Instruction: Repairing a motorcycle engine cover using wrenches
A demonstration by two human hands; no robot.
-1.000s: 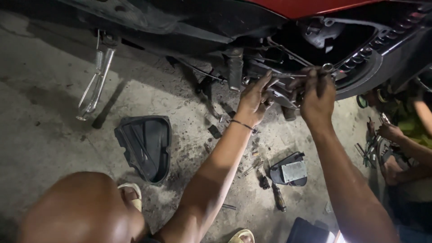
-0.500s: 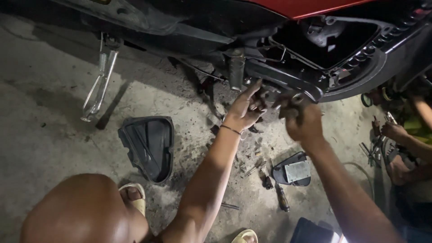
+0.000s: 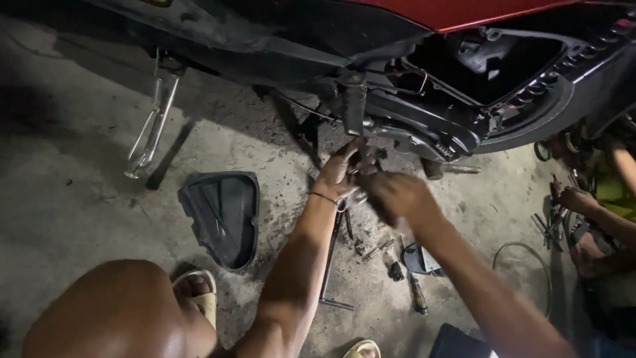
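Note:
My left hand (image 3: 339, 174) reaches up under the engine case (image 3: 424, 136) of a red and black scooter. Its fingers curl around a small dark metal part (image 3: 363, 164) just below the case. A thin bracelet sits on that wrist. My right hand (image 3: 399, 197) is blurred, a little lower and to the right, almost touching the left hand. Whether it holds anything cannot be told. Both forearms stretch forward from the bottom of the view.
A black plastic cover (image 3: 222, 215) lies on the concrete floor at left, below the side stand (image 3: 149, 139). A T-handle wrench (image 3: 330, 262), a screwdriver (image 3: 417, 296) and small bits lie under my arms. Another person's hand (image 3: 578, 199) works with tools at right. My knee (image 3: 112, 311) fills the lower left.
Both hands have come down from the engine case. The right hand has dropped lower and moved left toward the left hand, and is now blurred by motion.

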